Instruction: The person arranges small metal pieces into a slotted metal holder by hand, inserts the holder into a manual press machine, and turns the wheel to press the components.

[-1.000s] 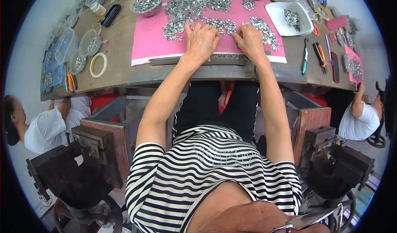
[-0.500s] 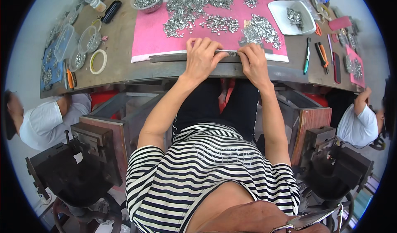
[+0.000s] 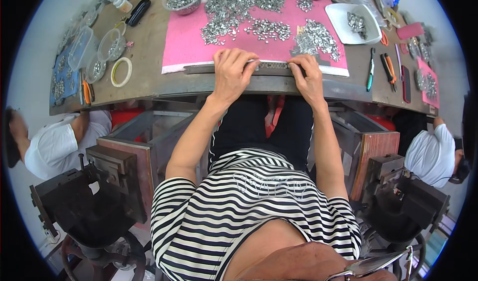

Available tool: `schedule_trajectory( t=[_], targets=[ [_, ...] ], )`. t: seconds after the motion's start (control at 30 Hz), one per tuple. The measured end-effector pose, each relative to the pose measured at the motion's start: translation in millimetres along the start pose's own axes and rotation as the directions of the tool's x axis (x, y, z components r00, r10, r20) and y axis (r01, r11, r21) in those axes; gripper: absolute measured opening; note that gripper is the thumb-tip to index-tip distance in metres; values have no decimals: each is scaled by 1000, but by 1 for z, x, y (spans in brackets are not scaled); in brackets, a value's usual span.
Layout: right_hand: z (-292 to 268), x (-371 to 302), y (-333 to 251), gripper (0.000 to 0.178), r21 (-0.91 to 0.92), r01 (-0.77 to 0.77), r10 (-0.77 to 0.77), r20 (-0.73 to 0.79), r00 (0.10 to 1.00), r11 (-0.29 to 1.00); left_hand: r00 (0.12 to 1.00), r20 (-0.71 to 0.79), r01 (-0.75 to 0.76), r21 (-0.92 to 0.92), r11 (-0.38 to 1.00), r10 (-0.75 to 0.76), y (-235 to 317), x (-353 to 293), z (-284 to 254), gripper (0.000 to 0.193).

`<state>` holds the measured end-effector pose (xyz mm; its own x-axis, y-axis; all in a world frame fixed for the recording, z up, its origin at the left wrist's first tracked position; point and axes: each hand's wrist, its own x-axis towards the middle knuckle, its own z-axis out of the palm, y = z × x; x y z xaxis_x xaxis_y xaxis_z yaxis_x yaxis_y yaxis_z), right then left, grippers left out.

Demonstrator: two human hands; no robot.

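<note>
A long dark metal bar lies along the front edge of the table, with a row of small metal pieces set along its middle. My left hand grips the bar at the left end of that row, fingers curled over the far side and thumb on the near side. At the row's right end my right hand pinches the bar between thumb and fingers. Whatever small pieces lie under my fingertips are hidden. Just beyond, loose silvery metal pieces are spread on a pink mat.
Metal pieces fill a clear bowl at the far left of the mat. On the right are a white tray, a toothbrush and orange-handled pliers. A tape roll lies left. People sit at both sides.
My left hand has slid left along the bar, widening the gap between my hands and uncovering more of the row of pieces. My right hand has stayed nearly in place.
</note>
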<state>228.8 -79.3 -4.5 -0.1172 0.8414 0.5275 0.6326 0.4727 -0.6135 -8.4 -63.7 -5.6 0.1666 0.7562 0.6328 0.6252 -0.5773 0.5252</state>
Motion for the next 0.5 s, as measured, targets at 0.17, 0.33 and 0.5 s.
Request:
schedule_trajectory(
  t=[0.17, 0.33, 0.5],
  targets=[
    [-2, -2, -3, 12, 18, -31, 30, 45, 999, 999, 993, 60, -103, -39, 994, 105, 10, 1, 13, 10],
    [-1, -6, -3, 13, -25, -7, 7, 12, 1000, 1000, 987, 103, -128, 27, 991, 125, 14, 3, 19, 9],
    [-2, -9, -1, 11, 83, -76, 79, -42, 996, 994, 989, 121, -91, 35, 995, 86, 16, 1, 21, 9]
  ],
)
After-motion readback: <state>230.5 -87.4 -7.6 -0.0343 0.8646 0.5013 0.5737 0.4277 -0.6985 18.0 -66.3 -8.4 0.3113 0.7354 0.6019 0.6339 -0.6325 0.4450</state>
